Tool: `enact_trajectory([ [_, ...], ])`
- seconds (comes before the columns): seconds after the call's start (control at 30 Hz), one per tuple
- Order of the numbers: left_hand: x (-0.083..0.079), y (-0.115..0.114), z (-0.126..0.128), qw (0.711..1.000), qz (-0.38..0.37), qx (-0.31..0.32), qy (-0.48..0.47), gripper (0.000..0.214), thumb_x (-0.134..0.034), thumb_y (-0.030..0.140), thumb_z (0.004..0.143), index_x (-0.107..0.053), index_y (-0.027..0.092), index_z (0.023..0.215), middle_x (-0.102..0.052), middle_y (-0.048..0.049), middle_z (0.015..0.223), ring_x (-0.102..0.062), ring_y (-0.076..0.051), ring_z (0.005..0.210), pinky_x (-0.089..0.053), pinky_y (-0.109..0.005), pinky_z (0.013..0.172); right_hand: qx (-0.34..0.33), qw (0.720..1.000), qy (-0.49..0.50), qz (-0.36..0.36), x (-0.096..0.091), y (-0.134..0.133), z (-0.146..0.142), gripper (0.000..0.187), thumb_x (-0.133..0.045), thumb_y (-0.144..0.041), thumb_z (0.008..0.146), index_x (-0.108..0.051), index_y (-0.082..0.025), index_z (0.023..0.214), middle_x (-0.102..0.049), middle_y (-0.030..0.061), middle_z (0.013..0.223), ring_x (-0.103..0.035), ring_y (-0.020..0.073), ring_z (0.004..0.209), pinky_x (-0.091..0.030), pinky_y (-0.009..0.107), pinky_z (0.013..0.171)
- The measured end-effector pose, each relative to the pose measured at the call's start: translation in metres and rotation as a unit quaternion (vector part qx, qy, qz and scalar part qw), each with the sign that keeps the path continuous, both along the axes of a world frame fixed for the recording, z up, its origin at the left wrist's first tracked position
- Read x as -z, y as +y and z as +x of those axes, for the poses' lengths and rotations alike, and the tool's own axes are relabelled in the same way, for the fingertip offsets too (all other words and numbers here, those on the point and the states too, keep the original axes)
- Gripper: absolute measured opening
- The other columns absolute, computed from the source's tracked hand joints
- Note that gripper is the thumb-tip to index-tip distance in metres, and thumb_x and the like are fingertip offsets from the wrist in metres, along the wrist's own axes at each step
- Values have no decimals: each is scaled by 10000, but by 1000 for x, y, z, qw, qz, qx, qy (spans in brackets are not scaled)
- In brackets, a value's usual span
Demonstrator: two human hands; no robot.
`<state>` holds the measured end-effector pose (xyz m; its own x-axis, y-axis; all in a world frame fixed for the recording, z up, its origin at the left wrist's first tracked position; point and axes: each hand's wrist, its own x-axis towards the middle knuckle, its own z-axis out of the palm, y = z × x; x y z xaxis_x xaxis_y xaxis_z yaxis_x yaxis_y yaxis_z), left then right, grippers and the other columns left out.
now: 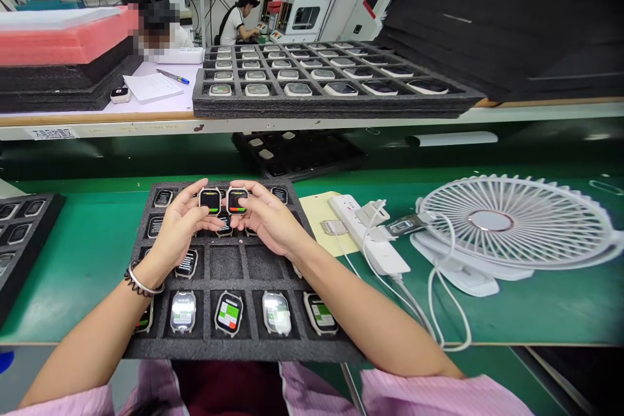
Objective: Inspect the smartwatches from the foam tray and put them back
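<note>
Side by side over a black foam tray [195, 346], my two hands each hold a smartwatch case without a strap. My left hand [181, 221] grips one smartwatch [210, 202] by its edges, its lit screen showing a green bar at the bottom. In my right hand [267, 216] is the other smartwatch [237, 193], with an orange-red and green bar, and the thumb lies over its screen. Beneath them, the tray's pockets hold several more watch cases with lit screens. Two pockets [225, 263] in the middle row have no watch in them. My wrists and forearms cover parts of the tray.
On the right stand a white fan [492, 221] and a white power strip [368, 234] with cables. Another foam tray [29, 240] lies at the left. The shelf ahead carries a large watch tray [316, 104], paper [153, 86] and a pen [173, 76]. Two people are beyond.
</note>
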<state>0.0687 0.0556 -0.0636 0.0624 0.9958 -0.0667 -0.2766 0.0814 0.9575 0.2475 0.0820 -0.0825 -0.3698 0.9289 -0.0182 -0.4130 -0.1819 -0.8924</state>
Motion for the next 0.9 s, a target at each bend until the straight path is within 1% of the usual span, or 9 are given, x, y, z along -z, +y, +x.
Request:
enact_trajectory([
  [0.07,0,1,-1,1000,4,-5,0,625,-725,243,717,-560,149,1312,-712,-25,904,-734,-172,646,-609,-294,649,-4,1000,19,-6,-1,2,0,374,-703,-344,783,-589,-211,1114,-684,-8,825,-649,136,564,-474,251,537],
  [0.17,-2,1,-1,1000,19,-12,-1,593,-739,270,703,-600,145,1266,-712,-19,890,-737,-177,639,-613,-292,640,0,1000,29,3,-5,5,-1,353,-685,-408,819,-604,-194,1088,-686,10,841,-659,147,554,-491,264,536],
  [0.37,-7,-1,-1,999,44,-21,-6,563,-748,251,670,-613,148,1207,-721,-20,903,-734,-168,640,-606,-274,636,-6,999,21,39,-12,5,-3,261,-678,-377,850,-628,-194,1029,-677,7,784,-648,138,542,-459,232,504],
  [0.47,-15,0,-1,998,58,-19,-8,548,-741,225,651,-614,147,1178,-708,-2,853,-725,-159,625,-596,-263,626,-18,999,14,46,-20,8,-4,247,-661,-361,863,-622,-192,1040,-678,13,776,-645,139,543,-458,231,499],
  [0.53,-27,2,-2,997,79,-12,-8,553,-729,208,644,-611,147,1181,-704,3,837,-720,-155,615,-595,-266,629,-28,997,18,64,-32,13,-3,252,-640,-361,878,-612,-189,1060,-677,17,782,-649,144,555,-472,239,508],
  [0.6,-43,7,-2,994,110,-4,-2,569,-718,196,643,-605,146,1198,-714,-10,869,-720,-153,621,-600,-271,641,-38,994,25,97,-50,20,-2,268,-626,-369,885,-598,-184,1076,-679,18,785,-657,148,571,-489,246,527],
  [0.7,-73,15,-2,984,177,4,14,613,-717,171,642,-586,148,1241,-720,-26,932,-728,-147,653,-605,-263,665,-57,983,35,171,-85,30,1,307,-639,-350,854,-571,-178,1100,-685,13,781,-674,149,603,-500,240,552],
  [0.8,-105,26,0,965,260,-3,25,656,-746,135,632,-575,170,1264,-702,-3,923,-726,-129,668,-597,-227,662,-67,963,37,259,-123,38,4,399,-687,-251,771,-552,-182,1140,-693,-3,821,-686,142,654,-519,237,597],
  [0.9,-133,38,3,942,333,-24,36,660,-774,106,622,-588,193,1249,-696,2,932,-709,-109,657,-592,-206,641,-69,940,25,332,-154,44,6,497,-709,-158,711,-544,-192,1178,-691,-23,867,-685,127,701,-541,236,654],
])
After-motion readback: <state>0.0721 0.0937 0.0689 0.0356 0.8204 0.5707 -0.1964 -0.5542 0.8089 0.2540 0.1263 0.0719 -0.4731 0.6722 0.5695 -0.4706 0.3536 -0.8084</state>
